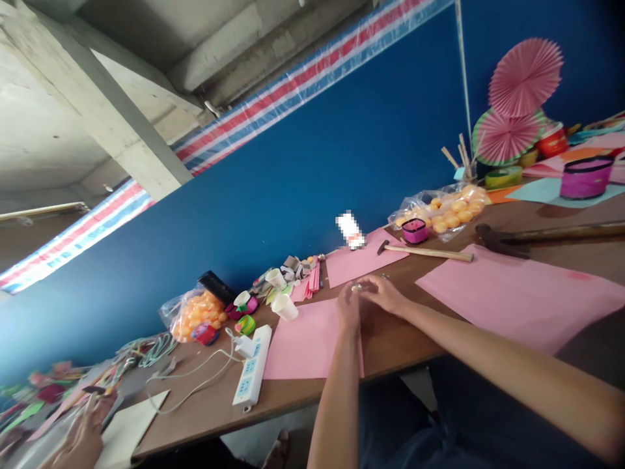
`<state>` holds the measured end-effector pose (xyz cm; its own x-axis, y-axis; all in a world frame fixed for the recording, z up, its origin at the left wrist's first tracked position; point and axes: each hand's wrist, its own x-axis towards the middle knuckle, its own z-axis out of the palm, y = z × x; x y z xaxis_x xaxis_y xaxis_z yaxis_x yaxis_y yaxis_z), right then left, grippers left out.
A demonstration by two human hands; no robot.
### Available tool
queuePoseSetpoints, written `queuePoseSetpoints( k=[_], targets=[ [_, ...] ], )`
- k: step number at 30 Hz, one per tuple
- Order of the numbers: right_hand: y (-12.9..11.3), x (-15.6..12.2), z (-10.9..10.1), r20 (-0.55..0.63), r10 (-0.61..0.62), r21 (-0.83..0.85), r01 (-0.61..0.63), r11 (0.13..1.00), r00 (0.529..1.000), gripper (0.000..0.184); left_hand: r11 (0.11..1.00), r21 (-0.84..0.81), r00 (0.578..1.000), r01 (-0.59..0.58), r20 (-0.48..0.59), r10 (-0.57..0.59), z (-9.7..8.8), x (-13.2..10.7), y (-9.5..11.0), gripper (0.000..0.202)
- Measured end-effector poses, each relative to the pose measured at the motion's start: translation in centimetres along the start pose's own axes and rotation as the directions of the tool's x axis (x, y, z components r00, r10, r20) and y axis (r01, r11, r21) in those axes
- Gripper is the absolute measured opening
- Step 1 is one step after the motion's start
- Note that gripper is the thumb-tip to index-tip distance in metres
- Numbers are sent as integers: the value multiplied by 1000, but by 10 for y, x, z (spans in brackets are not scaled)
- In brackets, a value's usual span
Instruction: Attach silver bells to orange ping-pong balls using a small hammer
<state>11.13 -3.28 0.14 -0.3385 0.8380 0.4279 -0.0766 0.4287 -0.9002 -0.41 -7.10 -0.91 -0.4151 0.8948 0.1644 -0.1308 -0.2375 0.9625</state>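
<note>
My left hand [348, 307] and my right hand [383, 293] meet over the brown table [390, 342], between two pink paper sheets. Their fingers pinch together around a small shiny object [357, 286] that I cannot make out. A pink sheet [307, 339] lies under my left forearm and a larger pink sheet [517, 296] lies beside my right forearm. A small hammer [424, 251] with a wooden handle rests just beyond my hands.
A white power strip [252, 373] with a charger lies left. Paper cups [284, 306], bags of orange balls [198, 314], a larger hammer [537, 236], pink paper fans [525, 75] and pink containers [584, 177] crowd the table. Another person's hand [81, 436] works at far left.
</note>
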Motion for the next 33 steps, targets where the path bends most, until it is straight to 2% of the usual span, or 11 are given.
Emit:
queuePoseSetpoints(
  k=[5, 9, 19, 23, 33],
  targets=[
    [-4, -1, 1, -11, 3, -23, -3, 1000, 1000, 24, 994, -110, 997, 29, 75, -21, 1, -2, 4, 38],
    [-6, -1, 0, 2, -3, -23, 3, 1000, 1000, 23, 989, -145, 998, 31, 59, -23, 0, -1, 3, 34],
    [2, 0, 1, 48, -26, 18, 25, 1000, 998, 29, 995, -97, 1000, 13, 17, -11, -3, 4, -3, 36],
    [6, 1, 0, 64, -29, 24, 27, 999, 998, 26, 998, -56, 1000, 2, 16, -1, -4, 3, -4, 39],
    [5, 1, 3, 21, -69, 1, 69, 998, 997, 30, 1000, -18, 993, -5, 114, 7, 3, -1, 6, 46]
  ],
)
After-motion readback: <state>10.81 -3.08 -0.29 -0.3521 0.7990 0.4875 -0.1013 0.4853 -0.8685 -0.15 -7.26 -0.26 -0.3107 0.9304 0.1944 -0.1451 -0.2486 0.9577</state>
